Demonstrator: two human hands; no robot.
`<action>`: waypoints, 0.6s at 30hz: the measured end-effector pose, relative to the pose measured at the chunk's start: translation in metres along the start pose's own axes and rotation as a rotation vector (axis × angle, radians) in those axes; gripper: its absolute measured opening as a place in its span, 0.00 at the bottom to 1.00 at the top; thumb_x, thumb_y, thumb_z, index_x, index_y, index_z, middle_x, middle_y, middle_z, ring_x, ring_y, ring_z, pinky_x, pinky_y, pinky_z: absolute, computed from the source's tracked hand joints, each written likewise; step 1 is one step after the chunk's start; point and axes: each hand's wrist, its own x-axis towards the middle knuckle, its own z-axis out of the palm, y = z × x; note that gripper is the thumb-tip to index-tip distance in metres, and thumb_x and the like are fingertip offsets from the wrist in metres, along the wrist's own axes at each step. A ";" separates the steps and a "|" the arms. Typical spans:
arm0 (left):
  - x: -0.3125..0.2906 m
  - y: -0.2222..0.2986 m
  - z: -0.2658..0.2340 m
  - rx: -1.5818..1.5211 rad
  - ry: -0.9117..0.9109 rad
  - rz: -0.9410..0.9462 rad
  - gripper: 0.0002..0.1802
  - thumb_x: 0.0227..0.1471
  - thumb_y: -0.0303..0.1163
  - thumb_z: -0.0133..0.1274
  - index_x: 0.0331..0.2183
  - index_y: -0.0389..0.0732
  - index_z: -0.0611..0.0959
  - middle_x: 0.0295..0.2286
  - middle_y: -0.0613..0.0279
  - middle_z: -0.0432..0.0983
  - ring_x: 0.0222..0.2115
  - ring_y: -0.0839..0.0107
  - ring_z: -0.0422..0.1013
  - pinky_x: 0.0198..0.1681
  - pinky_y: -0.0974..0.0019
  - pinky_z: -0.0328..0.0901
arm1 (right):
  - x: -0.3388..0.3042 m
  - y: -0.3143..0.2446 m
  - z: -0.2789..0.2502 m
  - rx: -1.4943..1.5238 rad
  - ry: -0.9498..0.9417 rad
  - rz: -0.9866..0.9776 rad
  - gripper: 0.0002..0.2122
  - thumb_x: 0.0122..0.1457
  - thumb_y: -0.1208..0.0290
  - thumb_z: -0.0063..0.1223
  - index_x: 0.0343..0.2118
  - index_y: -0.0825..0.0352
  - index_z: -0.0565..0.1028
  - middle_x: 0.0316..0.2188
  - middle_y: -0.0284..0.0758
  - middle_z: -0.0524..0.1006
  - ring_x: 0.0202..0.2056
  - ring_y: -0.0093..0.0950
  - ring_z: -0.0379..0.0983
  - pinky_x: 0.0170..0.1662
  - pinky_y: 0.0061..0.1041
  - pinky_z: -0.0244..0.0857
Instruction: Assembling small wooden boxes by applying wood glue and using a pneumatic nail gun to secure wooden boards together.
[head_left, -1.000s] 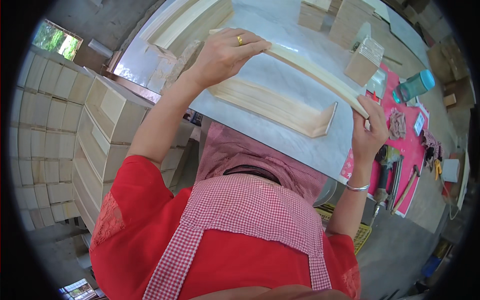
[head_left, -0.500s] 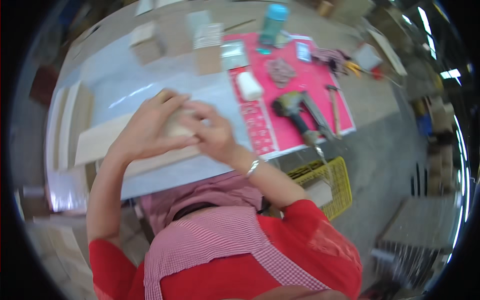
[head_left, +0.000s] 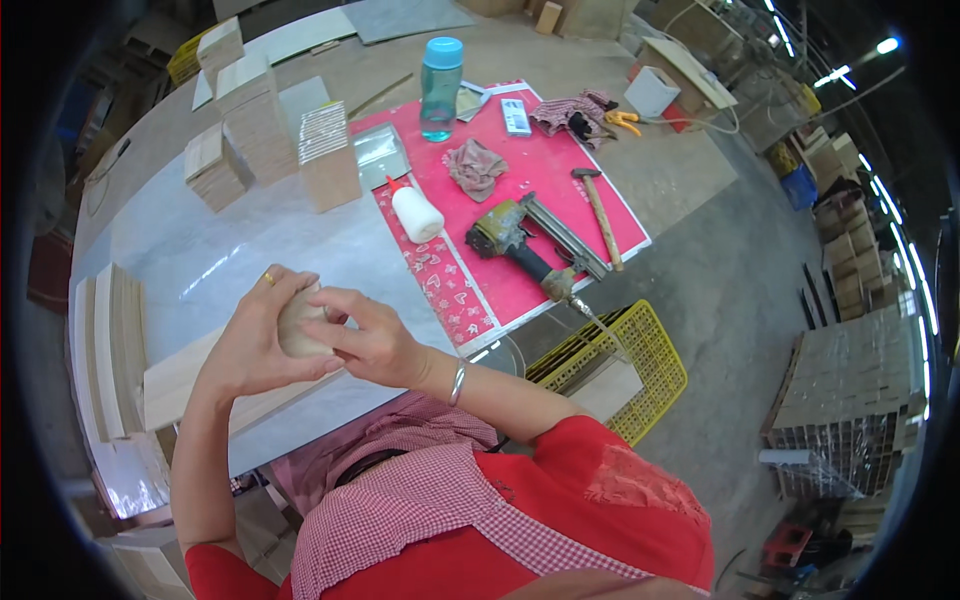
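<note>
A pale, rounded piece (head_left: pixel 298 322) is cupped in my left hand (head_left: pixel 255 345), with the thumb under it and the fingers curled round its far side. The fingers of my right hand (head_left: pixel 378 340) are bent and pinch at its right side; they partly cover it, so its exact kind is hard to make out. Beneath my hands a light wooden board (head_left: pixel 180 378) lies along the near side of the grey-white table top (head_left: pixel 255 235). Several upright wooden pieces (head_left: pixel 118 350) stand at its left end.
On the pink sheet (head_left: pixel 560 165) lie a nail gun (head_left: pixel 525 245), a hammer (head_left: pixel 600 218), a white glue bottle (head_left: pixel 417 214), a crumpled rag (head_left: pixel 476 168) and a blue-green water bottle (head_left: pixel 440 95). Stacked wooden blocks (head_left: pixel 255 115) stand at the back left. A yellow crate (head_left: pixel 655 375) sits below the table's right edge.
The view has shifted, so the table items appear further left and lower. Both hands stay together round the pale piece, which now shows more clearly.
</note>
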 end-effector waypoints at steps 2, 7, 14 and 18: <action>0.001 -0.002 0.002 -0.002 0.002 -0.038 0.44 0.24 0.43 0.72 0.46 0.32 0.75 0.39 0.50 0.70 0.40 0.53 0.71 0.44 0.58 0.67 | -0.001 0.000 0.001 0.051 0.000 0.005 0.20 0.45 0.81 0.63 0.45 0.68 0.78 0.48 0.43 0.72 0.35 0.31 0.75 0.36 0.25 0.73; -0.002 0.000 0.002 0.100 0.044 -0.080 0.43 0.22 0.41 0.71 0.44 0.33 0.76 0.37 0.51 0.69 0.39 0.53 0.70 0.44 0.58 0.66 | -0.020 0.017 -0.025 0.149 -0.036 0.448 0.34 0.45 0.79 0.65 0.59 0.66 0.67 0.52 0.45 0.69 0.36 0.31 0.74 0.39 0.27 0.71; -0.025 -0.014 0.013 0.216 0.144 -0.169 0.44 0.18 0.37 0.71 0.45 0.36 0.75 0.39 0.52 0.69 0.40 0.52 0.68 0.45 0.56 0.64 | -0.062 0.053 -0.035 0.220 -0.562 0.617 0.52 0.39 0.68 0.73 0.67 0.65 0.50 0.58 0.45 0.61 0.40 0.36 0.72 0.44 0.32 0.69; -0.034 -0.014 0.019 0.279 0.168 -0.173 0.45 0.18 0.36 0.71 0.45 0.36 0.74 0.41 0.53 0.68 0.41 0.52 0.67 0.46 0.56 0.63 | -0.055 0.055 -0.019 0.297 -0.672 0.669 0.55 0.37 0.66 0.75 0.67 0.66 0.49 0.58 0.45 0.60 0.41 0.37 0.72 0.45 0.32 0.69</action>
